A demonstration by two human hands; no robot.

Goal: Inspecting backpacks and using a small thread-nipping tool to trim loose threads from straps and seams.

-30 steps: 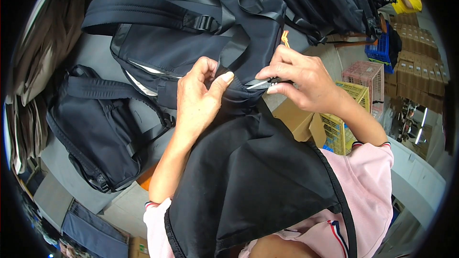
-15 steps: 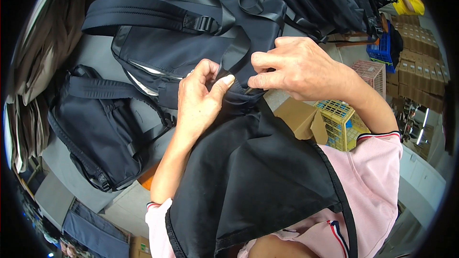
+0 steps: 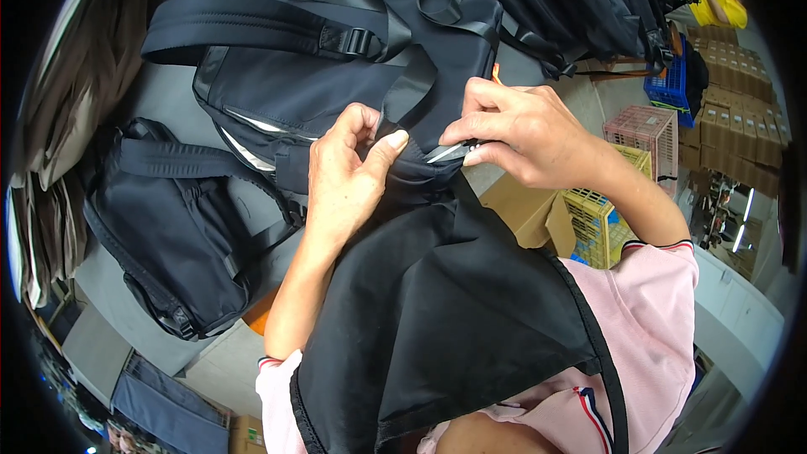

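A large dark navy backpack [image 3: 336,92] lies on the grey table, its straps facing up. My left hand [image 3: 349,172] is closed, pinching the backpack's edge where a flat webbing strap [image 3: 414,88] joins it. Close beside it, my right hand [image 3: 530,134] is closed round a slim metal-tipped tool [image 3: 439,154]. An orange end sticks out above that hand, and the pale tip lies against the edge fabric by my left thumb. The fingers hide the tool's middle, so its exact kind is unclear.
A smaller dark backpack [image 3: 181,219] lies on the left of the grey table [image 3: 160,88]. More black bags [image 3: 563,8] are piled at the far right. Beyond the table's right side stand a cardboard box [image 3: 530,210], a yellow crate [image 3: 593,210] and a pink crate [image 3: 643,134].
My right hand has turned and shifted slightly right, bringing the tool's metal tip and orange end into sight. My left hand keeps its pinch nearly in place.
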